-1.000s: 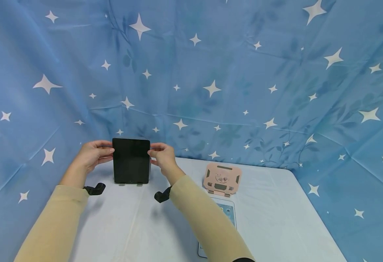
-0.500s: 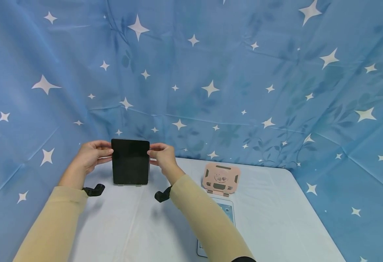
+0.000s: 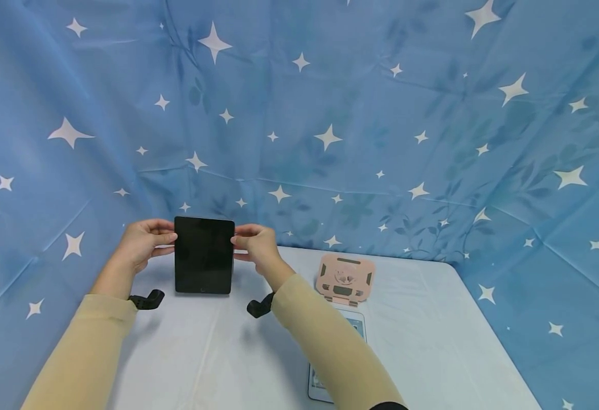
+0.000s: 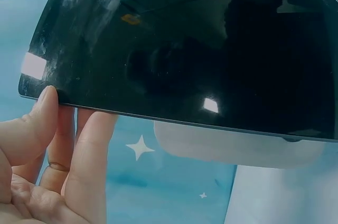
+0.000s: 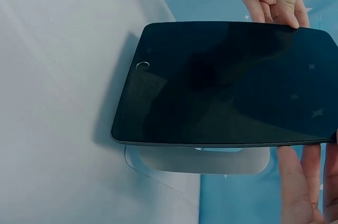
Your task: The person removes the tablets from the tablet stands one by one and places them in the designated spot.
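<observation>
Two hands share one black tablet (image 3: 204,256), which we see upright left of centre in the head frame, its dark screen facing us. Our left hand (image 3: 143,245) pinches the upper part of its left edge, thumb in front and fingers behind; our right hand (image 3: 261,247) mirrors it on the opposite edge. Neither is spread wide: thumb and fingers part only about as far as the tablet's thickness asks. We judge that gripping opposite sides at like heights keeps the slab level, and that holding the rim leaves the screen largely uncovered. The home button (image 5: 142,66), at the left of the right wrist frame, tells us the bottom end is nearest the white table (image 3: 433,319). A pale stand (image 5: 237,161) shows past the tablet's edge, low in that same frame; probably the high grip keeps our fingers away from the lower end there, though we cannot tell whether tablet and stand touch.

Right of centre in the head frame, a pink stand (image 3: 359,278) rests on the table, and just below it in the frame a white tablet (image 3: 358,323) lies flat, partly hidden by our right sleeve (image 3: 335,341). That pairing looks deliberate to us, one device beside one support.
</observation>
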Available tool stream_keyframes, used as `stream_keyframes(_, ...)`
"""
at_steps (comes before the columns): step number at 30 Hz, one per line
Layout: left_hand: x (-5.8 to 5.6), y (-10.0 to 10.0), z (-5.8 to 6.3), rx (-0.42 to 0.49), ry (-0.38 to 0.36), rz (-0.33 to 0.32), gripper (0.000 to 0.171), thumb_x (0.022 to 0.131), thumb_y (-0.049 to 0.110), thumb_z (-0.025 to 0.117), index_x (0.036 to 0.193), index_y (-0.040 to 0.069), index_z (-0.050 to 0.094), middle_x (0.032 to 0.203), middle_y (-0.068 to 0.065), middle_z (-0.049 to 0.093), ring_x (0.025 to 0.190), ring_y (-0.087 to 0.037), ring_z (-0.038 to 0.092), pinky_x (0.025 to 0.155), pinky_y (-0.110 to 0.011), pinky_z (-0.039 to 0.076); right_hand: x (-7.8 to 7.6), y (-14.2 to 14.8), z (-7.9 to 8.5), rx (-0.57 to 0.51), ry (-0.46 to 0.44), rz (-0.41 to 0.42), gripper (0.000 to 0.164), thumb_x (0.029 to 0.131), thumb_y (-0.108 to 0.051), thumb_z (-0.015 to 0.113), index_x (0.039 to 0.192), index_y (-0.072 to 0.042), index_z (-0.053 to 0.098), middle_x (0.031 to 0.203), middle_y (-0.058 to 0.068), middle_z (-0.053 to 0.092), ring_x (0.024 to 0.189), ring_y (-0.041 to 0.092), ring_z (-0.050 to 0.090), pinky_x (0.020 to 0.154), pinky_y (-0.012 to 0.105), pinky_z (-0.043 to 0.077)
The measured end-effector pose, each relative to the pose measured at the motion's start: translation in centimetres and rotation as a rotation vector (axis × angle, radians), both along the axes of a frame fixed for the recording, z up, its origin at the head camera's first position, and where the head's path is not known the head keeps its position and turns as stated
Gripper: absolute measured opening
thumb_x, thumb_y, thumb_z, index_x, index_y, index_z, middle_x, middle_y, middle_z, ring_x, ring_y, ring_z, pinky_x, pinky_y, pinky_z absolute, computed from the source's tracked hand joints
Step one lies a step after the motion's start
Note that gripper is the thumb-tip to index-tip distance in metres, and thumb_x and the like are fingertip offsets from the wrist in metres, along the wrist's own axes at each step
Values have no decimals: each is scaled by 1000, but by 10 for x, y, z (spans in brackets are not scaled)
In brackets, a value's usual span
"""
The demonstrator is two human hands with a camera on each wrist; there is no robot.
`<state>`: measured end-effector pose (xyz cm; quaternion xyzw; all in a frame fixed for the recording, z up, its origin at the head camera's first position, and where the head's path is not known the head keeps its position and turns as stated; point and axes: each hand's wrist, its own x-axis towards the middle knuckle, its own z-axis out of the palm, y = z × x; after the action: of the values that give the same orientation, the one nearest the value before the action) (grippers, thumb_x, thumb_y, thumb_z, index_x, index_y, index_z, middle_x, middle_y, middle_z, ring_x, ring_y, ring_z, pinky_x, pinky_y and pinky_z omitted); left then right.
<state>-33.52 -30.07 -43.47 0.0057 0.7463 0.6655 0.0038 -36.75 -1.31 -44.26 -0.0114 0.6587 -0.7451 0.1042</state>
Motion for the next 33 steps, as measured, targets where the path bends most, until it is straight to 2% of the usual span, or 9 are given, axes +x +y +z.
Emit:
stream_keyframes(10,-1,3,-5,-50,-7,4,30,103,6,71,132,-2,63,92,13,72,85,-3,74,78,-29,68,6,7,0,6,-12,-3,17,96,-2,78,108,-13,82,100,8,78,84,20,79,79,49,69)
stream_keyframes(18,7,6,-5,-89,-27,10,33,104,10,72,133,0,63,92,13,69,85,-4,73,79,-31,69,8,10,-4,8,-28,1,17,96,-3,79,109,-14,82,101,8,79,83,21,79,79,48,70)
stream_keyframes(25,12,11,-7,-106,-54,17,44,103,12,73,140,-6,58,91,13,70,85,-4,74,81,-31,68,12,13,-8,32,-29,5,18,95,-4,80,109,-15,83,100,8,79,82,21,80,74,46,70)
stream_keyframes(33,18,14,-12,-122,-67,22,45,104,11,72,142,-7,57,90,13,70,83,-6,75,81,-31,68,16,15,-13,31,-20,32,20,96,-4,79,112,-15,82,101,7,77,79,20,79,73,46,70)
